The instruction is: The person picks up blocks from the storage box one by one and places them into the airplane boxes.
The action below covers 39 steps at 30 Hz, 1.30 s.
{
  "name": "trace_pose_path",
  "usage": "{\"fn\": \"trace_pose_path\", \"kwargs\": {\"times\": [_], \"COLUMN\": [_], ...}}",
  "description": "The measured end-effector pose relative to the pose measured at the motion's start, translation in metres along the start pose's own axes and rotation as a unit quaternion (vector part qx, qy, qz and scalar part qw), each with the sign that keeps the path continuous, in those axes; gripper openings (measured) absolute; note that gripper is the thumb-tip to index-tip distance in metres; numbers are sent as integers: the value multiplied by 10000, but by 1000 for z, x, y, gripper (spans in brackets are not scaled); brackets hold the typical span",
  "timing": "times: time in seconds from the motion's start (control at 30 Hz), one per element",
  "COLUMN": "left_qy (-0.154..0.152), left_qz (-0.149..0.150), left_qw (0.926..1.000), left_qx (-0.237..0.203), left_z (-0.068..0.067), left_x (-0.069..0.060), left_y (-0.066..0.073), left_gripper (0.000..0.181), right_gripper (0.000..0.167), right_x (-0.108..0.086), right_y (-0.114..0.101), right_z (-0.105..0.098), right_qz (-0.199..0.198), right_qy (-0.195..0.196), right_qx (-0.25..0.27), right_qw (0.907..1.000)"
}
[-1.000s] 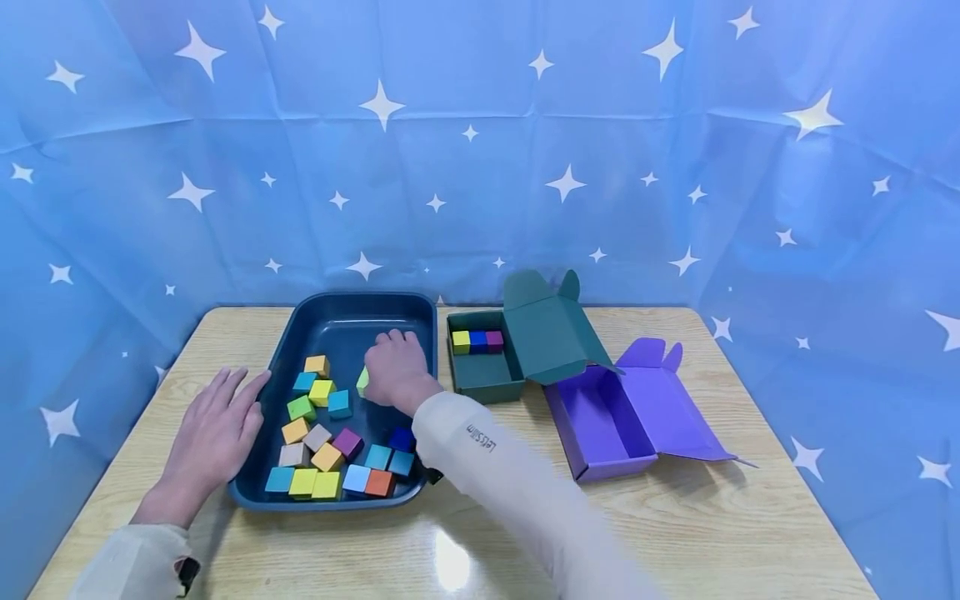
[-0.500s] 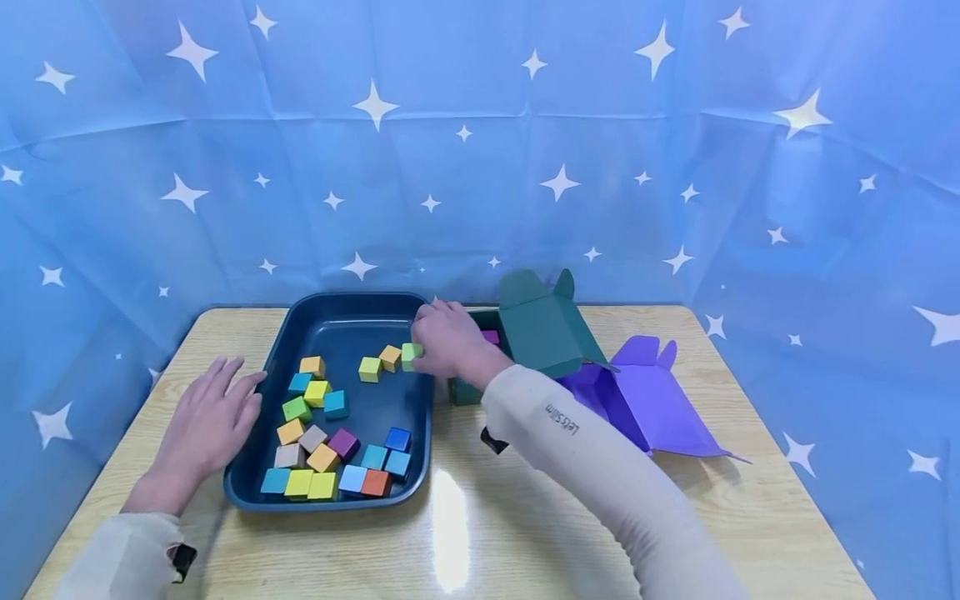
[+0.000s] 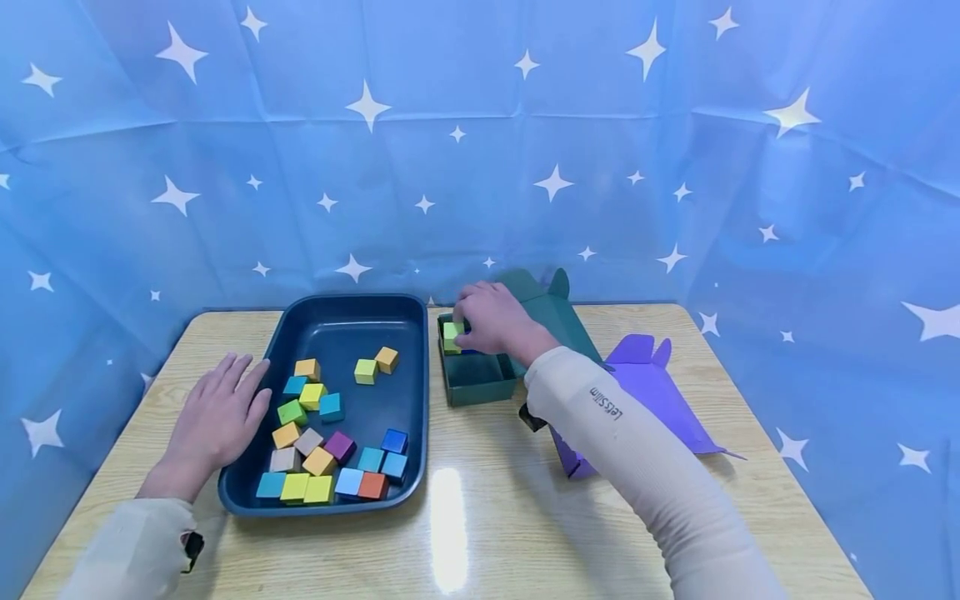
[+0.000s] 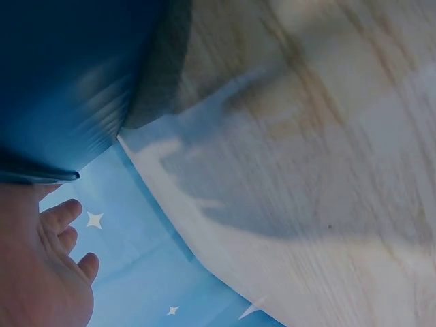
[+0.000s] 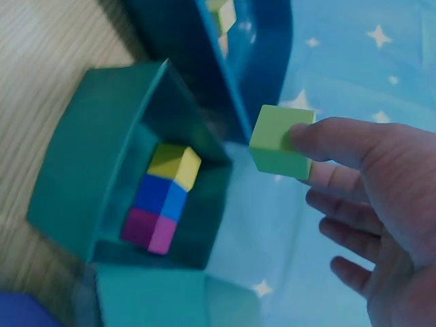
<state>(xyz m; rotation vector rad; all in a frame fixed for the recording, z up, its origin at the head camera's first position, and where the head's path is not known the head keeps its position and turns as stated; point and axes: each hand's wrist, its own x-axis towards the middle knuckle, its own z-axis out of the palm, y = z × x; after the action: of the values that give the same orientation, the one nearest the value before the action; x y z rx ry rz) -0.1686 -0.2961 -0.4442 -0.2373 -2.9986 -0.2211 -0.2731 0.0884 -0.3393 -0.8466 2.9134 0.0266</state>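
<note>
A light green cube [image 3: 452, 337] is pinched between the thumb and fingers of my right hand [image 3: 497, 321], held above the dark green box [image 3: 482, 393]. In the right wrist view the green cube [image 5: 281, 142] is at the fingertips, and inside the box a yellow cube [image 5: 174, 163], a blue cube [image 5: 161, 196] and a magenta cube [image 5: 149, 230] form a row. My left hand [image 3: 219, 414] rests with relaxed fingers on the left rim of the navy tray [image 3: 352, 307]; in the left wrist view the hand [image 4: 44, 262] touches the tray's outside edge.
Several coloured cubes lie in the tray, most in its left and front parts, with a yellow-green cube [image 3: 366, 372] and an orange cube [image 3: 387, 360] farther back. An opened purple box [image 3: 660, 400] stands right of the green box, partly behind my right forearm.
My right hand has moved right from the tray to over the green box, carrying the light green cube. The left hand has stayed at the tray's left rim.
</note>
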Motion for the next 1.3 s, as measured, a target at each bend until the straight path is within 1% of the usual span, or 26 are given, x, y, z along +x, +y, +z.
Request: {"fn": "trace_pose_path", "kwargs": {"times": [0.13,0.27,0.4,0.53,0.73,0.97,1.3], "left_qy": [-30,-12,32,64,77,110,133], "left_qz": [-91,-168,-225,-236,-242,-229,-235], "left_qw": [9999,9998,9995,9993,9991,9990,9988], "left_qx": [-64,-129,-207,-266,-325,-369,-418], "left_z": [2,4,6,8,8,8,8], "left_x": [-1,-1,-1,-2,-2,-2,-3], "left_y": [1,2,2,2,2,3,3], "left_gripper": [57,56,56,56,56,55,55], "right_gripper": [32,32,34,35,34,35,32], "right_x": [3,6,11,15,21,27,32], "right_y": [13,21,23,20,14,11,11], "right_z": [14,33,48,57,65,70,84], "right_qz": [96,59,-39,-89,-107,2,-2], "right_qy": [-12,-61,-31,23,34,-59,121], "right_qx": [100,49,-105,-294,-501,-670,-566], "right_qw": [9999,10000,9999,9995,9987,9977,9983]}}
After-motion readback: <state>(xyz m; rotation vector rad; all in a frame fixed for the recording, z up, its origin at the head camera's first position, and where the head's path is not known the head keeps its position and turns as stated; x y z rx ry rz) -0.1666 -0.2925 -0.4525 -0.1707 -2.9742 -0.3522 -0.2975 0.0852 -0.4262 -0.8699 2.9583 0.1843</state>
